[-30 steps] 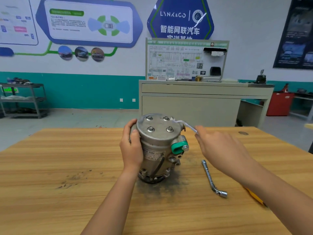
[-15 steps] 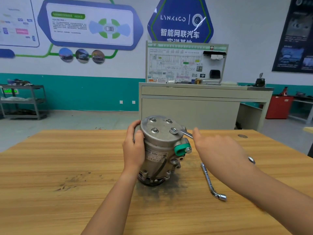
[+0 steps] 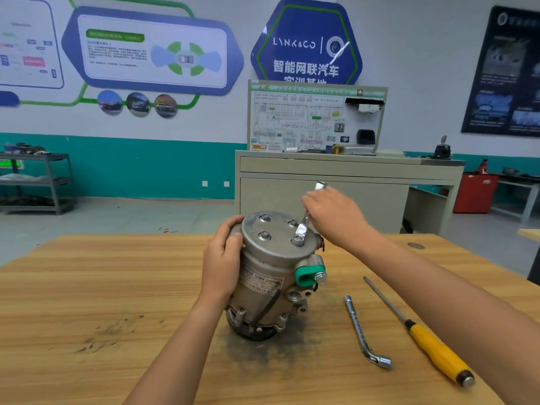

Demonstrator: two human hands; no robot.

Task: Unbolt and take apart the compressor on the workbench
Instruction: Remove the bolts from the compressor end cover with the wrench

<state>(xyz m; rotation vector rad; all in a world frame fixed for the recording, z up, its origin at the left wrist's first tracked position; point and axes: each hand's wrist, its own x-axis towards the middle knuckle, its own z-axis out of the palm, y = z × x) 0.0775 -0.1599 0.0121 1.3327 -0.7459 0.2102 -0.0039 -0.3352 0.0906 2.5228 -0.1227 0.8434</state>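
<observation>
The compressor (image 3: pixel 271 276) stands on end near the middle of the counter (image 3: pixel 117 287), its flat end cover facing up and its pulley end down. The pulley end is mostly hidden under the housing. Four bolt heads show on the end cover; the near-left bolt (image 3: pixel 264 236) is exposed.

The left hand (image 3: pixel 223 258) holds the compressor's left side at the cover rim, its grip curled round the housing. This hand covers the start of the label, of which "SGMW 2455" is legible. The right hand (image 3: pixel 333 214) is above and to the right of the cover, its grip closed round a socket wrench (image 3: pixel 302 229). The wrench's lower socket sits over the near-right bolt, so that bolt head is hidden. The hand hides the mid shank, and the upper end protrudes above the fingers.

A green cap (image 3: pixel 305 274) sits on the compressor's right-hand port. To the right of the compressor a second L-shaped wrench (image 3: pixel 358 325) lies on the counter. Further right lies a yellow-handled screwdriver (image 3: pixel 432 346).

The counter is wood-grained, with a dark smudge (image 3: pixel 233 355) round the compressor base. Behind the compressor stands a beige cabinet (image 3: pixel 336 185) carrying a wiring-diagram board (image 3: pixel 315 118); its print is too small to read. Far left is a metal shelf rack (image 3: pixel 38 182), cut off by the frame edge. Far right is a red bin (image 3: pixel 474 194).
</observation>
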